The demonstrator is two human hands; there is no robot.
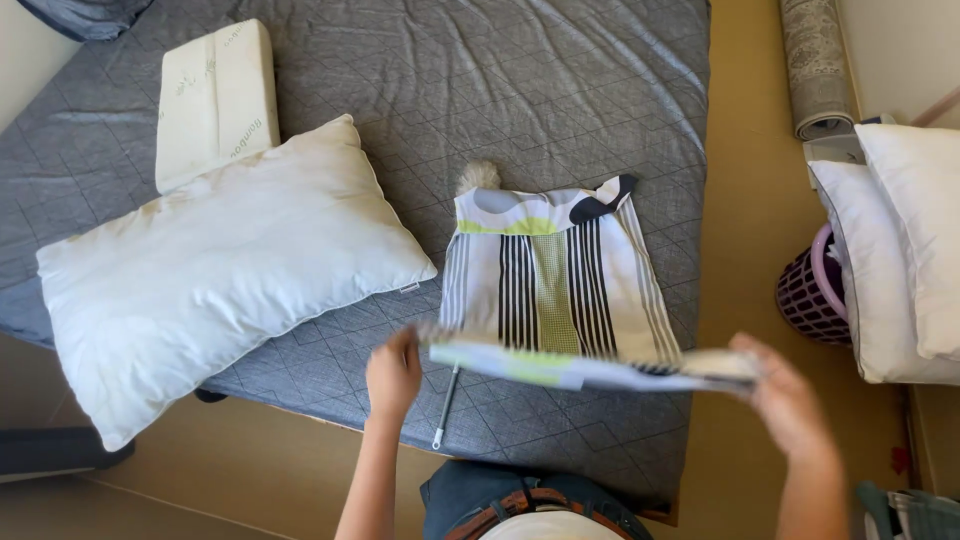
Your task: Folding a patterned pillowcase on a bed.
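Grey quilted bed filling most of the view, rumpled and daylit. Tan floor to the right and below. Pale wall at upper right, rolled rug against it. Purple basket beside stacked white cushions.

The person's forearms are bare, with no sleeves, watch or rings showing down to the left hand and the right hand. At the waist sit dark blue denim trousers with a brown leather belt, and a white top covers the belly.
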